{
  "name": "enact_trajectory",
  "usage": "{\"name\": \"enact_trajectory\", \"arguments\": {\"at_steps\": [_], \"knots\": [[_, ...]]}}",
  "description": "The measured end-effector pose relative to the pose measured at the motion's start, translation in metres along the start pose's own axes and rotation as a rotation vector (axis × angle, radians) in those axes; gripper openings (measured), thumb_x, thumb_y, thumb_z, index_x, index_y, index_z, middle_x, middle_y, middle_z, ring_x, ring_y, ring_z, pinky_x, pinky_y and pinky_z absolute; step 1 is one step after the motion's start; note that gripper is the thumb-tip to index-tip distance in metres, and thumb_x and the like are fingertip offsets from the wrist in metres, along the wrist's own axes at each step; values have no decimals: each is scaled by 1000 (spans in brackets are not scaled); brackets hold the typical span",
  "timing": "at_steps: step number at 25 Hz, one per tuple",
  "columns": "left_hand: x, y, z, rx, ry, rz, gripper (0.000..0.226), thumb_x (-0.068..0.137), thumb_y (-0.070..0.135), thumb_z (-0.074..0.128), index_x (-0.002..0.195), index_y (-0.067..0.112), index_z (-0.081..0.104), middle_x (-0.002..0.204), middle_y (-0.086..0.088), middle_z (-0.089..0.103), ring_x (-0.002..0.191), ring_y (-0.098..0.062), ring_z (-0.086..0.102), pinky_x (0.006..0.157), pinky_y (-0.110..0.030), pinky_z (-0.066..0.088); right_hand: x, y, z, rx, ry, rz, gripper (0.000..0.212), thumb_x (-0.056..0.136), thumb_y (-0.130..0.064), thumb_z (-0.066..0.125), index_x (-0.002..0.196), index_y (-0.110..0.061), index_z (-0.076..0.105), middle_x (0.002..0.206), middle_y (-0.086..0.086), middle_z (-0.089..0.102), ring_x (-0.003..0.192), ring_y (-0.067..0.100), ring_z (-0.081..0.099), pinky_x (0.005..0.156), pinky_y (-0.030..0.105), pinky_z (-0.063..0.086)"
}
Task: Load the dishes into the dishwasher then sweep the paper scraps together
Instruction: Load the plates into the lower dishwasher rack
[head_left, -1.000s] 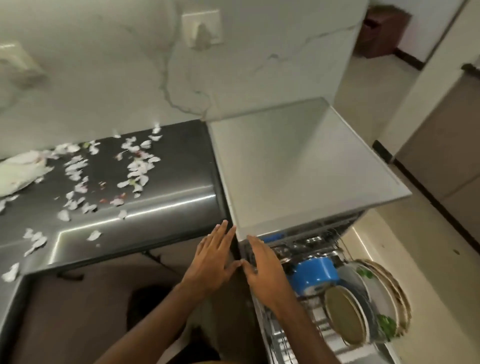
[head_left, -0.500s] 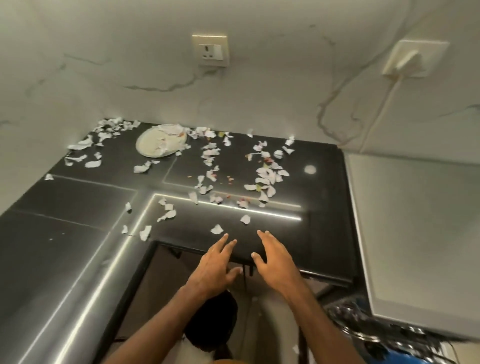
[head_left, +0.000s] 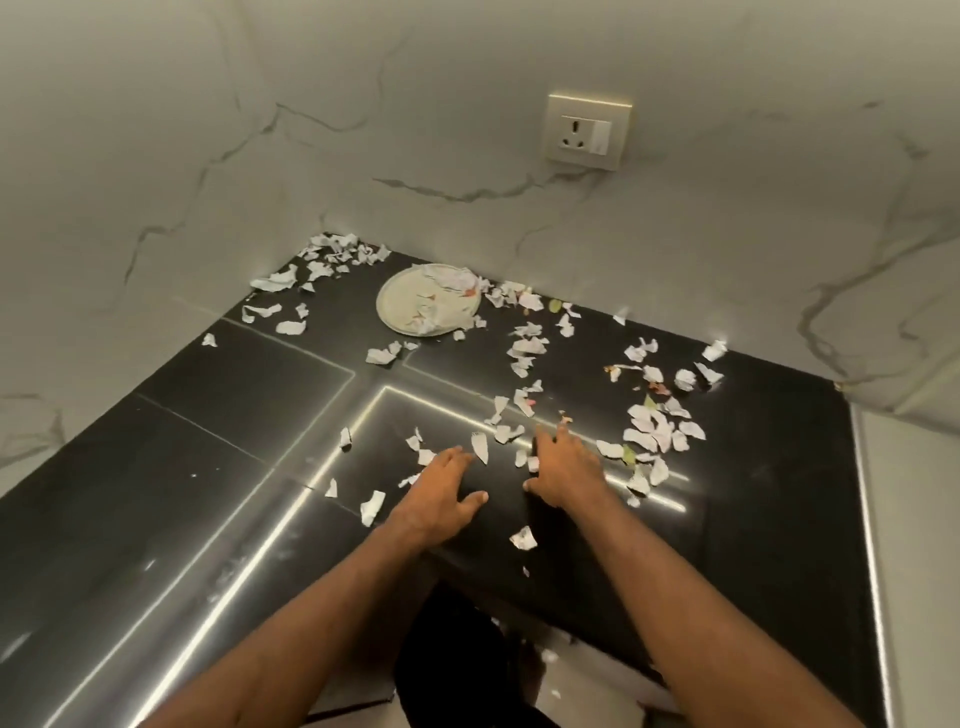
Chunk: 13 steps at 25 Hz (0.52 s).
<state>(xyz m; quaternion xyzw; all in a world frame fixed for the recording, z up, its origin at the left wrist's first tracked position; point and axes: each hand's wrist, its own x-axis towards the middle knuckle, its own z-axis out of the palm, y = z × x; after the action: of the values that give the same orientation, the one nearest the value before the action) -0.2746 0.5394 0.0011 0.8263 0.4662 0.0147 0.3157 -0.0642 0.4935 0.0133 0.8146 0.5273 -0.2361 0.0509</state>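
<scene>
Torn white paper scraps (head_left: 655, 434) lie scattered over the glossy black countertop (head_left: 218, 415), from the back corner to the front edge. A round pale plate (head_left: 402, 306) sits near the back wall with crumpled scraps on it. My left hand (head_left: 441, 491) hovers palm down over the counter near its front, fingers spread, holding nothing. My right hand (head_left: 563, 467) is beside it, also flat and spread, fingertips among a few scraps. The dishwasher's pale top (head_left: 919, 545) shows only at the right edge; its racks and dishes are out of view.
A marble wall with a socket (head_left: 587, 130) backs the counter. The counter is L-shaped, with a dark gap (head_left: 452, 654) below its front edge between my forearms. A few scraps lie on the floor (head_left: 571, 686) there.
The view has swung left from the open dishwasher to the counter. Both hands left the dishwasher front and moved forward over the countertop among the scraps.
</scene>
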Motion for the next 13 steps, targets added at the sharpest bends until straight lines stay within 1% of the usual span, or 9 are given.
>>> {"name": "enact_trajectory", "arguments": {"at_steps": [2,4,6,9,11,13], "knots": [[28,-7,-18,-42,52,-58,64,96,38,70,151,13,47,155,-7,45,145,-21,39,121,-28,25,30,-1,-13,-55,-94,15,116,74,-53,90,164,-26,23,171,19,19,154,41,29,123,56,31],[60,-14,-35,-88,118,-142,63,95,37,72,149,12,51,149,-7,52,138,-22,48,118,-32,36,52,-7,-21,-161,-152,-5,118,65,-57,94,159,-22,34,166,18,33,150,40,38,120,54,37],[93,-23,-50,-87,158,-193,62,95,35,72,148,12,51,148,-8,53,136,-23,50,116,-34,38,63,-16,-28,-266,-194,-50,108,65,-58,94,152,-17,47,160,11,45,148,38,41,116,52,43],[146,-36,-77,-23,192,-244,66,95,28,71,151,7,44,152,-14,47,140,-28,46,119,-37,36,70,-22,-33,-354,-214,-132,85,71,-54,92,139,-12,63,149,8,57,141,38,49,109,52,47],[178,-45,-92,34,206,-290,69,93,23,70,152,4,39,154,-18,43,141,-33,43,119,-40,36,75,-22,-31,-374,-199,-145,80,71,-52,93,133,-11,65,143,8,59,138,40,49,105,56,49],[206,-53,-102,113,176,-329,69,91,20,69,150,4,38,153,-19,42,139,-36,44,117,-45,38,78,-23,-27,-382,-206,-135,82,71,-49,94,136,-10,63,148,11,55,143,46,42,106,62,47]]}}
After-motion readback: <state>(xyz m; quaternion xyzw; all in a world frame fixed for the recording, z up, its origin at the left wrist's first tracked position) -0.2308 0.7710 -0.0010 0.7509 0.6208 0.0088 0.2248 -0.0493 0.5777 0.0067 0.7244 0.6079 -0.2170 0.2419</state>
